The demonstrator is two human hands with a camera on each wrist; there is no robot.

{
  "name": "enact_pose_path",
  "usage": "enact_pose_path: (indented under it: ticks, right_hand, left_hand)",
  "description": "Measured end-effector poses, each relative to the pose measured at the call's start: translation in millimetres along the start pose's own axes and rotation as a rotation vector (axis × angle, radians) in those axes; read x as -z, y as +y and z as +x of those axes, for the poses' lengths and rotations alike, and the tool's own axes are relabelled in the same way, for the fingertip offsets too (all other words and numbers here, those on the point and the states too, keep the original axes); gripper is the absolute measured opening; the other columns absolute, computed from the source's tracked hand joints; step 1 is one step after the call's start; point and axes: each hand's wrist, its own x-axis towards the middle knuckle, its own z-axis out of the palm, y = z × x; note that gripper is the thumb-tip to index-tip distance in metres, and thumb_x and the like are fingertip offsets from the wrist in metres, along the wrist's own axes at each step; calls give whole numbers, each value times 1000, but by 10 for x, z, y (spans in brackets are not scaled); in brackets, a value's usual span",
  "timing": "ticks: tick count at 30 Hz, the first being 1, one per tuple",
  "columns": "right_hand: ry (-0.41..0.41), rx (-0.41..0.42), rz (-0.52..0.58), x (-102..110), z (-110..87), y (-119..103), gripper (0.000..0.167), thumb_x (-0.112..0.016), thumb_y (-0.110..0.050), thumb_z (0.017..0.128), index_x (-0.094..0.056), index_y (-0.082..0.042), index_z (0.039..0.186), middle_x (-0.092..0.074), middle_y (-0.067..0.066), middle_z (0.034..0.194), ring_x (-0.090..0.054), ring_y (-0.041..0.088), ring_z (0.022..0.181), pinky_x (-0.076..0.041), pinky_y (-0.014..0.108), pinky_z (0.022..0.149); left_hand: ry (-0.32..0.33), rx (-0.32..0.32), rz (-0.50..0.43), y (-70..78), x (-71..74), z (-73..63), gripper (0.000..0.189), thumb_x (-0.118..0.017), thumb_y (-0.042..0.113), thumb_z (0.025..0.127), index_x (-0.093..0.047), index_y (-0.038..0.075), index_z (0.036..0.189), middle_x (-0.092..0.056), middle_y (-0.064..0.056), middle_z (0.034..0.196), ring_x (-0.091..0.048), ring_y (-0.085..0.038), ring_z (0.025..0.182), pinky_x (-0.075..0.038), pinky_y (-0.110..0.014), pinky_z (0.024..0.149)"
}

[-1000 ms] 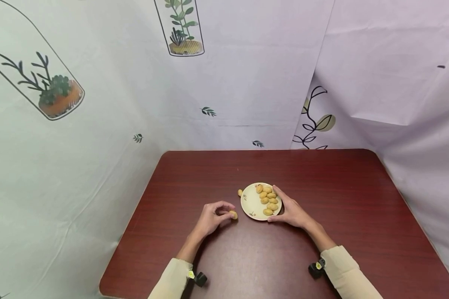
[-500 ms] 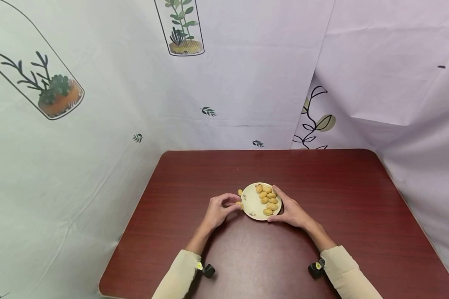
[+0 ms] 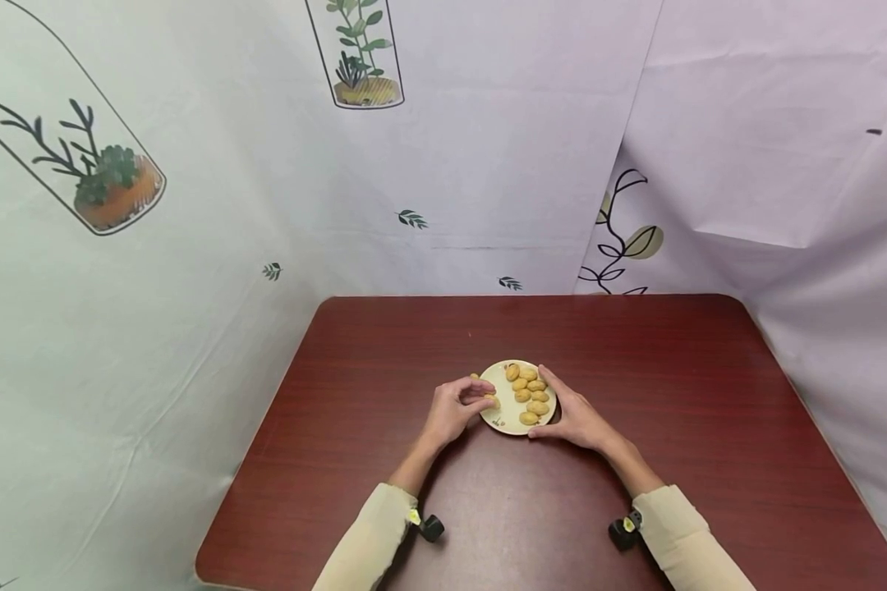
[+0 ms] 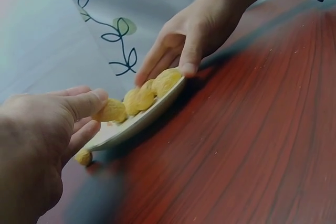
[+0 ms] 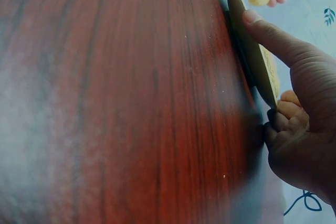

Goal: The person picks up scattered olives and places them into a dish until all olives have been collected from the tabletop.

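My left hand [image 3: 449,408] is over the left part of a cream plate [image 3: 513,417] and pinches a yellowish peanut [image 4: 112,110] between thumb and fingertips. In the left wrist view that peanut is just above the plate's surface. My right hand [image 3: 580,419] holds the plate's right side, with the thumb at the near rim and the fingers around the far side. Several more peanuts [image 3: 522,396] lie on the right half of the plate. A loose peanut [image 4: 83,157] rests on the table beside the plate's left edge, mostly covered by my left hand in the head view.
The dark red wood table [image 3: 636,353] extends around the plate. Pale cloth walls [image 3: 488,164] printed with plants stand behind the table and at its sides. A small black camera [image 3: 432,528] sits on the left wrist.
My left hand has carried the pinched peanut from the table left of the plate, rightwards and away from me, over the plate. The right hand and plate have stayed in place.
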Motion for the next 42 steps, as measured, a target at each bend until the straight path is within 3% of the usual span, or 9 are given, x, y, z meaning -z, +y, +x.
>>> enact_pose_path:
  ticks: [5, 12, 26, 36, 42]
  right_hand:
    - [-3, -2, 0, 3, 1, 3, 125, -99, -37, 75, -24, 6, 165, -30, 26, 169, -34, 45, 153, -31, 62, 121]
    - [-6, -5, 2, 5, 2, 7, 125, -98, -38, 76, -24, 5, 165, -30, 26, 169, -34, 45, 153, -32, 62, 121]
    - [0, 3, -6, 2, 2, 11, 124, -98, -37, 76, -24, 6, 165, -29, 26, 169, -34, 46, 152, -33, 63, 120]
    - [0, 9, 6, 4, 1, 10, 123, -98, -36, 76, -25, 7, 165, -30, 28, 168, -35, 46, 151, -33, 63, 120]
    - [5, 9, 3, 7, -5, 8, 123, -99, -36, 75, -25, 6, 165, -30, 27, 169, -35, 46, 152, -33, 64, 120]
  left_hand:
    - [3, 26, -3, 9, -95, 26, 22, -86, 1, 87, -79, -1, 108, -80, -14, 103, -79, -32, 93, -64, -29, 78]
    - [-12, 48, 75, 32, -230, 43, 18, -85, 6, 90, -80, 5, 107, -81, -8, 101, -79, -21, 93, -62, -24, 79]
    - [-5, 22, 192, 30, -349, 61, 16, -86, 6, 89, -80, 6, 105, -81, -6, 101, -79, -13, 89, -61, -19, 76]
    - [58, -113, 417, -16, -355, 26, 15, -91, 16, 86, -81, 14, 96, -80, 4, 89, -73, -1, 76, -57, -14, 68]
    - [68, -180, 544, 0, -359, 1, 14, -90, 24, 86, -85, 18, 99, -81, 8, 93, -74, -4, 81, -59, -24, 72]
